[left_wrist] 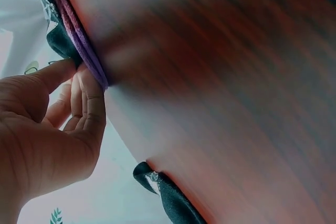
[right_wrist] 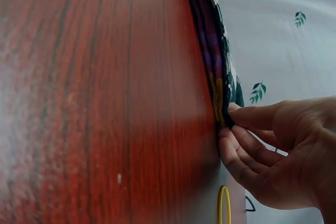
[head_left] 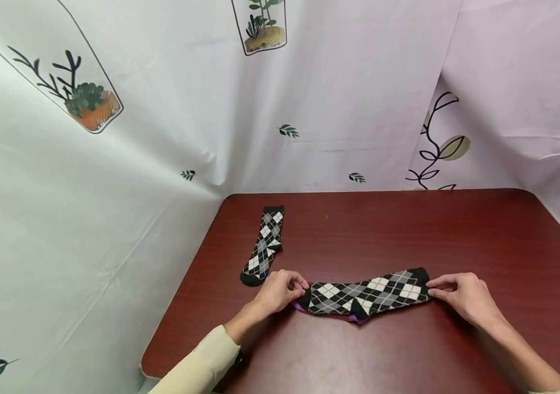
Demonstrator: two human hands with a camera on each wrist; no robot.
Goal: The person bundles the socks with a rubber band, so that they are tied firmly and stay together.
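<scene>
Head view shows a dark red table (head_left: 481,235) with two argyle socks on it, backed by a white leaf-printed sheet (head_left: 112,230). The near sock (head_left: 368,294) lies flat across the front middle of the table, stretched between the two hands, with a purple sock (head_left: 353,317) peeking out from under its lower edge. The left hand (head_left: 278,293) pinches the left end of this pair, thumb and fingers curled onto the cloth. The right hand (head_left: 464,298) pinches the right end at the black cuff, fingers closed on the edge. Both wrists rest low near the tabletop, and cream sleeves (head_left: 201,364) cover the forearms.

The far sock (head_left: 265,245) lies flat near the left edge of the table, well apart from the pair and untouched, its toe pointing toward the left hand.

Left wrist view shows thumb and fingers (left_wrist: 89,103) closed on stacked black and purple cloth at the table surface. Right wrist view shows the fingertips (right_wrist: 236,129) closed on the dark edge of the pair, where purple and yellow layers show.
</scene>
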